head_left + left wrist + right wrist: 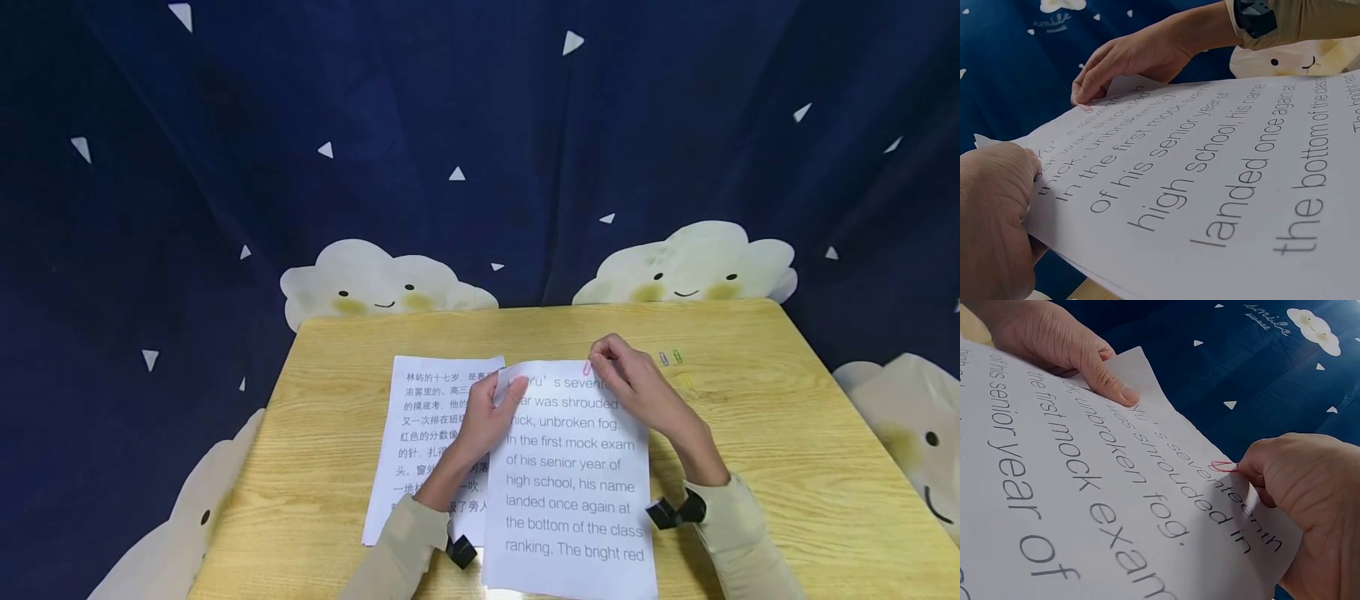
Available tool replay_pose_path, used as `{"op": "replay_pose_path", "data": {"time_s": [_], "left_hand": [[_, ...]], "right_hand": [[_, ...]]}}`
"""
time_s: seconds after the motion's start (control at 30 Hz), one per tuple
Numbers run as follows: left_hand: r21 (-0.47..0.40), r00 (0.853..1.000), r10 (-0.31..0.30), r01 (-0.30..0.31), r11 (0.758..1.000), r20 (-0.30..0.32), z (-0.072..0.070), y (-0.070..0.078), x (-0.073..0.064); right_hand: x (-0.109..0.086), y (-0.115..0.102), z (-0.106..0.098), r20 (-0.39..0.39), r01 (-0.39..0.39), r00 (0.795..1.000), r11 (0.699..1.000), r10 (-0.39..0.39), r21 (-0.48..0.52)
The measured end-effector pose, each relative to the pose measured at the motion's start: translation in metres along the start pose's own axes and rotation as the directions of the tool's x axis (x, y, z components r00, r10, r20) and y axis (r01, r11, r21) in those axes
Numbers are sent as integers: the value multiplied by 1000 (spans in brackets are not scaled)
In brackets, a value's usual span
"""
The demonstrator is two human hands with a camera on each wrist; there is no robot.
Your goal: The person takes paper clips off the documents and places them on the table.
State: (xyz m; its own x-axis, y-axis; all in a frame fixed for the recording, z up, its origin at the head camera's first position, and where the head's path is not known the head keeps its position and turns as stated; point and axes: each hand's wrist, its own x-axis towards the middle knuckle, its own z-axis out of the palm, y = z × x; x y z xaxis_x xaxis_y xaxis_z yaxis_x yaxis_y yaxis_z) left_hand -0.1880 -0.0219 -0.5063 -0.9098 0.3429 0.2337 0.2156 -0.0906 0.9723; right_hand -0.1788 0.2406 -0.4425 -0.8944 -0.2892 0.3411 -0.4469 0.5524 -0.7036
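Observation:
Sheets of paper printed with large English text are held up by their top edge. My left hand pinches them near the upper left corner, thumb on the printed face and fingers behind. At the top edge, right of the middle, my right hand pinches a pink paper clip. In the right wrist view the clip's looped end lies over the printed face, while its other end is hidden in the fingertips. The left wrist view shows the right hand at the far edge of the paper.
Another stack of paper with Chinese text lies on the wooden table, partly under the left forearm. Beyond the right hand lie a blue paper clip, a green paper clip and a yellow paper clip. A dark blue curtain hangs behind.

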Motion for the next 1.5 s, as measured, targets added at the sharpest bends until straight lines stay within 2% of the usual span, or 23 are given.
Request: {"op": "replay_pose_path", "data": {"time_s": [0.57, 0.77, 0.87, 1.1, 1.5], "left_hand": [[-6, 1000, -27, 27, 1000, 14, 0, 1, 1], [11, 999, -33, 33, 999, 5, -1, -1, 1], [9, 999, -37, 37, 999, -2, -1, -1, 0], [5, 1000, -23, 23, 1000, -14, -1, -2, 0], [13, 999, -28, 29, 999, -43, -3, -4, 1]], "right_hand": [[1, 1, 2, -45, 3, 999, 1000, -2, 21], [1, 5, -6, -134, 38, 990, 999, -39, -9], [1, 5, -11, -143, 40, 989, 999, -41, -9], [2, 6, -16, -130, 9, 991, 1000, -12, -27], [-3, 18, -32, -194, -40, 981, 997, 26, -70]]}}
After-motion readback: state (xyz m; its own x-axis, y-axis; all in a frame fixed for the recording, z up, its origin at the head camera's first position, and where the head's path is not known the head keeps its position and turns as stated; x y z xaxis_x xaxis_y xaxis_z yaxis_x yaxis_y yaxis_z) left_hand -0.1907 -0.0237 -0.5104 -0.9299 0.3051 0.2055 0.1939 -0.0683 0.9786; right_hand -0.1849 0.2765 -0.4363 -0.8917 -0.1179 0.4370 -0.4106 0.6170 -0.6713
